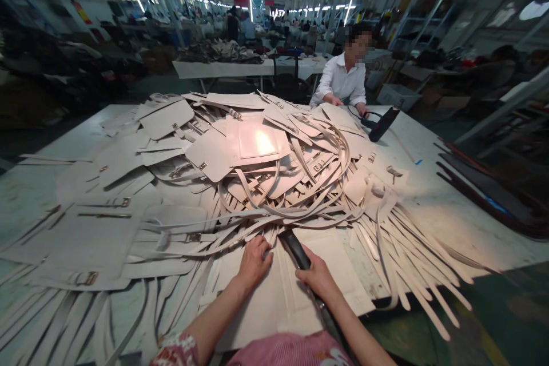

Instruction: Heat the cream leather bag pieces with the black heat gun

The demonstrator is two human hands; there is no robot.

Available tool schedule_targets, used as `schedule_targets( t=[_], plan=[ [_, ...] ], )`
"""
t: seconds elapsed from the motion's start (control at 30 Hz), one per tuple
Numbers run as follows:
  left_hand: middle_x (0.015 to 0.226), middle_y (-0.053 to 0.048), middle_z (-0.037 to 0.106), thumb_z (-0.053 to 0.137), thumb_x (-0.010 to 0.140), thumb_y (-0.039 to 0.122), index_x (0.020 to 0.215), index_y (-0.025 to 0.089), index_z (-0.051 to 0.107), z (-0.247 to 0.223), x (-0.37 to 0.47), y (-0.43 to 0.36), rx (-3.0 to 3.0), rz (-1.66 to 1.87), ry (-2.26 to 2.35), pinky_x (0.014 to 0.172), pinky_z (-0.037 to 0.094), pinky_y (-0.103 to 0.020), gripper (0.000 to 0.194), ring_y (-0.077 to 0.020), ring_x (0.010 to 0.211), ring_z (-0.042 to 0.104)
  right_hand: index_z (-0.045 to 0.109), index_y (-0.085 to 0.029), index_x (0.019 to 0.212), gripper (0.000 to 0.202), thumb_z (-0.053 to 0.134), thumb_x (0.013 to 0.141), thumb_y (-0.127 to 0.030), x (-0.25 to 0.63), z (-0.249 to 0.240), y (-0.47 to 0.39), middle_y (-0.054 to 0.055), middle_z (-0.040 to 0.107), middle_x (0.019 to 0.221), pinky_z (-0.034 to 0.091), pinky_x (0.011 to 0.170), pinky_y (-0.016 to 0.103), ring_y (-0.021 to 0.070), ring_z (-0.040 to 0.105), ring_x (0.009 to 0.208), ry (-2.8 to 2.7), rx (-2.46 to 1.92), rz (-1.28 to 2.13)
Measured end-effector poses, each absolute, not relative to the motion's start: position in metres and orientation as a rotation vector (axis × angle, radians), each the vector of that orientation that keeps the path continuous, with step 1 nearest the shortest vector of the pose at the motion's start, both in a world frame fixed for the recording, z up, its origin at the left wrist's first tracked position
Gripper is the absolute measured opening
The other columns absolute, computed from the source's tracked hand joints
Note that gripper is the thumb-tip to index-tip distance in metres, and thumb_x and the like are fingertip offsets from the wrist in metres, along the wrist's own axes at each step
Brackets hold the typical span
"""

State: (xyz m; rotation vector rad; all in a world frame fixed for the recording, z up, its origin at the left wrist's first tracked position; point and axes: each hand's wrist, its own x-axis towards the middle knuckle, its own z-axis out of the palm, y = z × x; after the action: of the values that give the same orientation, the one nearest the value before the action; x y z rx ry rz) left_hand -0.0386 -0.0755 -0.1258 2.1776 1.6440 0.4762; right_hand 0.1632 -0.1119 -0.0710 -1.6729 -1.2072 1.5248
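Note:
My right hand [316, 275] is wrapped round the black handle of a heat tool [294, 247], its front end pointing at the pile. Fingers bent, my left hand [256, 260] rests on a pale leather piece [274, 309] before me; whether it grips an edge is hard to tell. Beyond both hands lies a heap of cream leather bag parts [210, 154] with small metal fittings. Long pale straps [300, 211] run across the heap just past my fingertips.
Loose straps [420, 263] fan out over the table's right front edge. Across the table [429, 183], a person in a white shirt [343, 80] holds something dark beside another black tool [386, 121]. Dark strips [493, 189] lie at the far right.

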Motion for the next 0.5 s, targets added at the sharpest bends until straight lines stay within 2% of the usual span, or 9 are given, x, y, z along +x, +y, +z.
schedule_targets(
  t=[0.17,0.3,0.37,0.43,0.5],
  plan=[
    [0.068,-0.004,0.06,0.048,0.079,0.029,0.077,0.019,0.058,-0.123,-0.033,-0.051,2.128,0.379,1.786,0.06,0.033,-0.028,0.015,-0.0192,0.066,0.054,0.034,-0.017,0.134,0.075,0.056,0.062,-0.02,0.184,-0.062,-0.124,0.0,0.063,0.072,0.046,0.051,0.023,0.0153,0.054,0.059,-1.148,-1.774,1.377],
    [0.077,-0.005,0.064,0.042,0.084,0.035,0.076,0.02,0.059,-0.116,-0.044,-0.019,2.149,0.401,1.843,0.063,0.031,-0.027,0.024,-0.0184,0.075,0.056,0.035,-0.015,0.134,0.076,0.059,0.063,-0.025,0.225,-0.051,-0.162,0.003,0.067,0.079,0.051,0.056,0.029,0.0214,0.06,0.067,-1.07,-1.815,1.44],
    [0.079,-0.006,0.065,0.041,0.085,0.035,0.079,0.02,0.06,-0.116,-0.052,-0.006,2.144,0.409,1.903,0.064,0.031,-0.027,0.025,-0.0189,0.077,0.056,0.037,-0.016,0.133,0.074,0.059,0.063,-0.025,0.241,-0.049,-0.18,0.006,0.068,0.094,0.053,0.068,0.035,0.0264,0.062,0.084,-1.035,-1.813,1.488],
    [0.077,-0.006,0.065,0.041,0.085,0.034,0.079,0.019,0.061,-0.119,-0.058,0.001,2.127,0.399,1.96,0.061,0.029,-0.027,0.026,-0.019,0.074,0.056,0.042,-0.015,0.13,0.072,0.06,0.061,-0.022,0.247,-0.049,-0.193,0.008,0.061,0.115,0.046,0.091,0.04,0.0292,0.053,0.11,-1.085,-1.784,1.525],
    [0.075,-0.006,0.065,0.04,0.086,0.035,0.079,0.019,0.062,-0.125,-0.06,0.003,2.113,0.385,2.0,0.059,0.028,-0.027,0.028,-0.019,0.071,0.056,0.046,-0.016,0.128,0.072,0.059,0.058,-0.015,0.242,-0.048,-0.201,0.007,0.055,0.126,0.034,0.103,0.039,0.0287,0.043,0.121,-1.194,-1.75,1.577]
  ],
)
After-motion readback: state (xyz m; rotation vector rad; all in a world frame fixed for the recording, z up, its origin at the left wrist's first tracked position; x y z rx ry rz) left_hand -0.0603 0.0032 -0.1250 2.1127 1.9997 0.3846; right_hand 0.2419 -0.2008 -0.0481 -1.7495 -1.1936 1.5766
